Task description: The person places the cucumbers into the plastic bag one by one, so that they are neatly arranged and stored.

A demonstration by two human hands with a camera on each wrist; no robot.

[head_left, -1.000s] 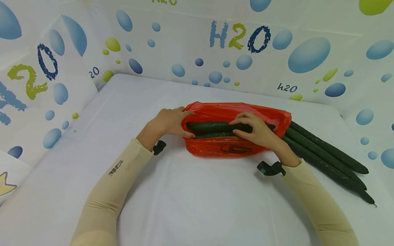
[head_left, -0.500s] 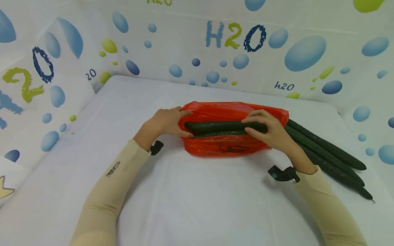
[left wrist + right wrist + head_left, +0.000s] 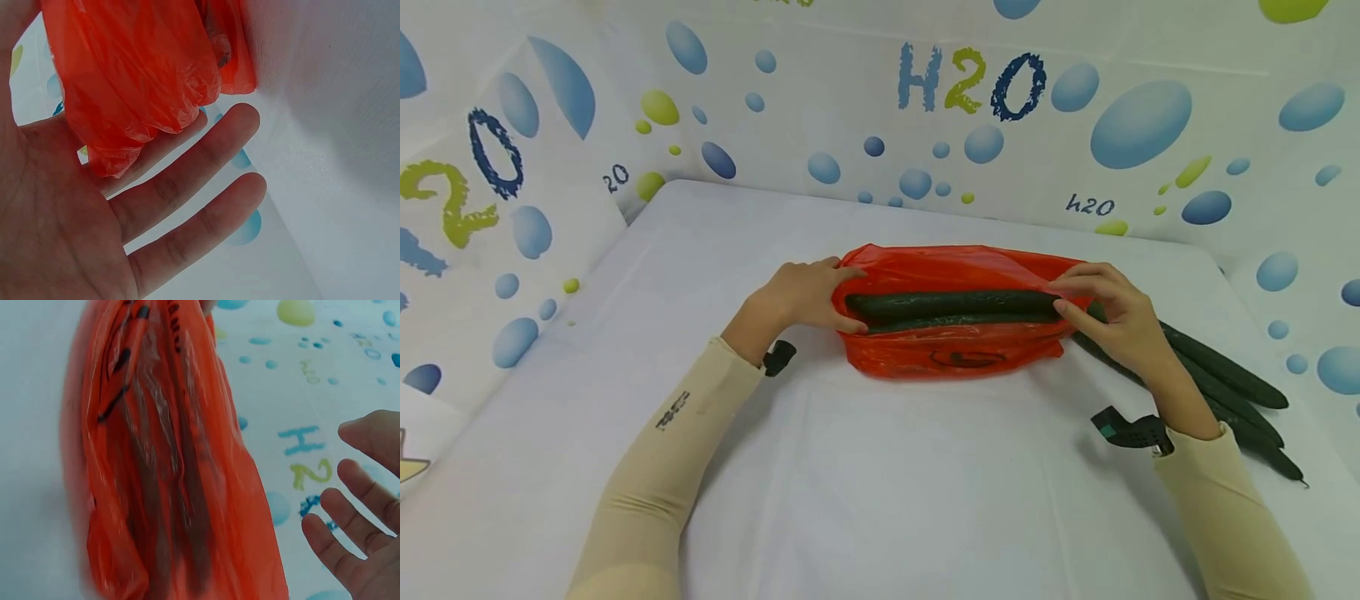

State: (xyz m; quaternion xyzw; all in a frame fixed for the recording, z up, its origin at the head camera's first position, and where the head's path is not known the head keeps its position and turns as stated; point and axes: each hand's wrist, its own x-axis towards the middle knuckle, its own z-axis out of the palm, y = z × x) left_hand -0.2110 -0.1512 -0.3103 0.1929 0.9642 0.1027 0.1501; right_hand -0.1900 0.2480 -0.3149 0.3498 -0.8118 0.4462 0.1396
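Note:
In the head view a red plastic bag [image 3: 917, 354] lies on its side, its mouth towards me. Inside, two dark green cucumbers [image 3: 951, 305] show lengthwise. My left hand [image 3: 801, 293] steadies the bag's left end, thumb and forefinger spread over the two lips of the mouth. In the left wrist view its other fingers are straight behind the crumpled red film. At the opposite end, the fingertips of my right hand [image 3: 1116, 312] reach the bag's rim beside the cucumber ends. The right wrist view shows those fingers spread, with the bag alongside.
Several more long cucumbers [image 3: 1225, 375] lie side by side at the right, partly behind my right hand and wrist. A white cloth [image 3: 910, 483] covers the table. Behind it rises a white curtain [image 3: 812, 92] with blue and green drops.
My right hand has moved right, from over the cucumbers inside the bag to the bag's right end, uncovering more of them. The left hand keeps its place at the left end.

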